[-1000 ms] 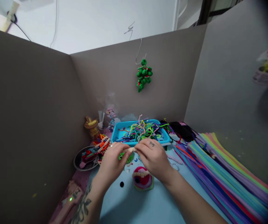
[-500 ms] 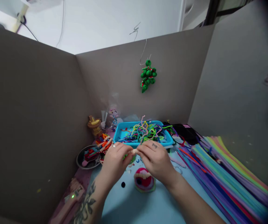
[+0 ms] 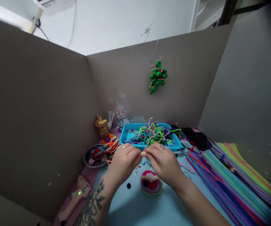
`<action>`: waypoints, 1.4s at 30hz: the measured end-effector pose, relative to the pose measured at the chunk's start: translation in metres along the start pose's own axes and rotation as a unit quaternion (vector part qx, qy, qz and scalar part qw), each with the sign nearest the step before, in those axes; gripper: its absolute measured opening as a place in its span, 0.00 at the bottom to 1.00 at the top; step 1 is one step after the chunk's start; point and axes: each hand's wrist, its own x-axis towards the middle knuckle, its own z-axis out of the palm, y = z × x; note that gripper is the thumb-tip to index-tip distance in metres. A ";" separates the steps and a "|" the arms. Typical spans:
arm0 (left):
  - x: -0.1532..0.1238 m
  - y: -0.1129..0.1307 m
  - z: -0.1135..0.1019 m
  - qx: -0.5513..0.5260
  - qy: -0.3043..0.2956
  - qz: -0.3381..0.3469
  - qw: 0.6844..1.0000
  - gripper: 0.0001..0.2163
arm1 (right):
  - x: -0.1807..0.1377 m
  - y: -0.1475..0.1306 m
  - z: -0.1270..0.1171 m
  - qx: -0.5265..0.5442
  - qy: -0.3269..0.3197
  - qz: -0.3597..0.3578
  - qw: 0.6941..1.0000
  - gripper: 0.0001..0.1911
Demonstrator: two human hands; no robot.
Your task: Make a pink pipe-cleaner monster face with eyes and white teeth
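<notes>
My left hand point(image 3: 124, 162) and my right hand point(image 3: 165, 164) meet above the blue table mat point(image 3: 130, 208), both with closed fingertips. Between them is a short cream-coloured length of pipe cleaner point(image 3: 143, 153), pinched from either side; most of it is hidden by the fingers. Below my right hand stands a small round fuzzy figure point(image 3: 151, 185), pink and red with a cream strip across it and a dark round spot. A black disc point(image 3: 129, 185) lies on the mat to its left.
A blue tray point(image 3: 126, 133) of tangled pipe cleaners sits behind my hands. Long coloured pipe cleaners point(image 3: 232, 175) lie at right. At left are a metal bowl point(image 3: 85, 159) and a pink glue gun point(image 3: 73, 202) with a green light. A green ornament point(image 3: 158, 77) hangs before the grey partition point(image 3: 121, 72).
The whole view has swung slightly left, so everything appears further right. Both hands keep their pinch on the cream pipe cleaner, with little change in their pose.
</notes>
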 end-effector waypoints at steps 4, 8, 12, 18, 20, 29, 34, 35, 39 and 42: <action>-0.001 -0.002 0.002 -0.022 -0.011 -0.016 1.000 0.09 | 0.000 0.004 0.002 -0.003 -0.034 0.014 0.999 0.08; -0.003 -0.005 0.007 -0.027 0.005 -0.029 0.999 0.08 | -0.001 0.009 0.003 -0.018 -0.080 0.040 0.996 0.10; -0.006 -0.005 0.010 -0.031 0.020 -0.008 0.999 0.07 | 0.000 0.010 0.000 -0.005 -0.123 0.056 0.991 0.11; -0.008 -0.002 0.017 0.006 -0.045 -0.048 0.998 0.07 | -0.001 0.020 0.000 -0.017 -0.157 0.017 0.987 0.11; -0.009 -0.001 0.021 0.024 -0.084 -0.057 0.995 0.06 | -0.002 0.025 0.001 -0.042 -0.161 0.000 0.986 0.10; -0.002 0.008 0.016 0.002 -0.130 -0.106 0.986 0.08 | -0.001 0.023 -0.001 -0.075 -0.151 -0.030 0.985 0.11; -0.006 0.014 0.006 0.015 -0.086 -0.098 0.991 0.09 | -0.003 0.008 -0.002 -0.038 -0.146 0.015 0.988 0.13; -0.011 0.017 0.007 0.012 -0.074 -0.103 0.992 0.09 | -0.006 0.005 -0.001 -0.028 -0.151 0.021 0.988 0.13; -0.047 0.036 0.016 -0.023 -0.032 -0.150 0.988 0.09 | -0.039 -0.009 0.005 -0.031 -0.149 0.044 0.987 0.12; -0.079 0.059 0.027 -0.024 -0.011 -0.174 0.984 0.08 | -0.078 -0.018 0.010 -0.059 -0.111 0.048 0.991 0.11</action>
